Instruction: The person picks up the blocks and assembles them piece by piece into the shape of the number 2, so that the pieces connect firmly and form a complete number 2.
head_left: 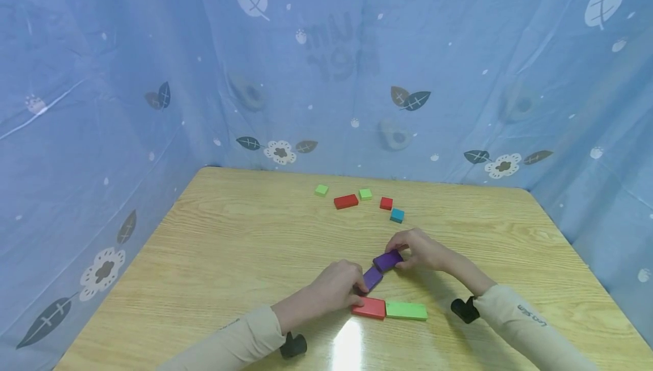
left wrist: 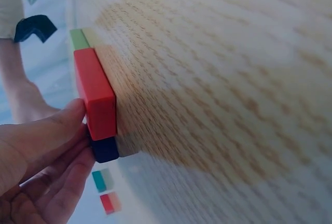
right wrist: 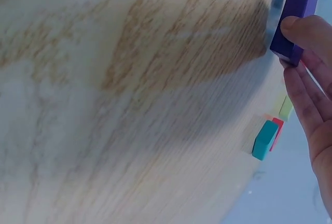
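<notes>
My right hand (head_left: 420,250) pinches the far purple block (head_left: 388,260) between thumb and fingers. Its near end meets a second purple block (head_left: 373,279), so the two form a slanting line. At the lower end of that line is my left hand (head_left: 336,286), with curled fingers at the second purple block and the thumb against the end of a red block (head_left: 370,308). A light green block (head_left: 406,311) lies end to end with the red one. The left wrist view shows the thumb on the side of the red block (left wrist: 97,93), the dark purple block (left wrist: 105,149) just beyond.
Farther back on the wooden table (head_left: 245,218) lie several loose blocks: a long red block (head_left: 346,201), small green blocks (head_left: 321,190), a small red block (head_left: 386,203) and a blue block (head_left: 397,216). A blue patterned curtain (head_left: 326,76) hangs behind and at both sides.
</notes>
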The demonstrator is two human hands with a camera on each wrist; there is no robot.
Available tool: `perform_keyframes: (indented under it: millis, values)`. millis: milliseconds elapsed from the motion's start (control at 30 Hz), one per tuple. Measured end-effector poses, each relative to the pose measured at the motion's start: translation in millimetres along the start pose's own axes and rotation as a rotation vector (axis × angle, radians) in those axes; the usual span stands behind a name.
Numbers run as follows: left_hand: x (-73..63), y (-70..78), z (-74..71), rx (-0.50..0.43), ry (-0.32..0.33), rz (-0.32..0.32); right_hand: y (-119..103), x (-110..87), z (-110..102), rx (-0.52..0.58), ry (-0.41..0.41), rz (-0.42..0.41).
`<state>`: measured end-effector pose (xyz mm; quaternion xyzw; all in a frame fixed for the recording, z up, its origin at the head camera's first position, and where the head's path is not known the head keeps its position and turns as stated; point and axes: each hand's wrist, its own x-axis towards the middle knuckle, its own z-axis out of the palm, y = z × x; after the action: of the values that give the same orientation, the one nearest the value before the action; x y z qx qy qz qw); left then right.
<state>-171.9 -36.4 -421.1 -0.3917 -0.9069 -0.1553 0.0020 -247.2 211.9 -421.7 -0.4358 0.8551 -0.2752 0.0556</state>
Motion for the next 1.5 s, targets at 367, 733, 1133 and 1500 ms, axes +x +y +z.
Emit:
perform_keyframes:
  millis: [367, 733, 1133, 1500]
  values:
    - [0.2, 1.7, -4.1, -0.004, -0.007, 0.007, -8.2, 8.4, -4.7, -0.148, -0.071, -0.105]
    - [2.4, 0.5, 1.1, -0.009, -0.028, -0.011, -5.1, 20.0, -3.4, -0.222, -0.110, -0.248]
    - [3.3, -1.1, 1.2, 0.006, -0.020, 0.010, -15.3, 31.9, -6.7, -0.408, -0.194, -0.281]
    - [4.0, -0.6, -0.9, 0.014, -0.033, 0.002, -13.4, 35.5, -6.1, -0.406, -0.233, -0.275]
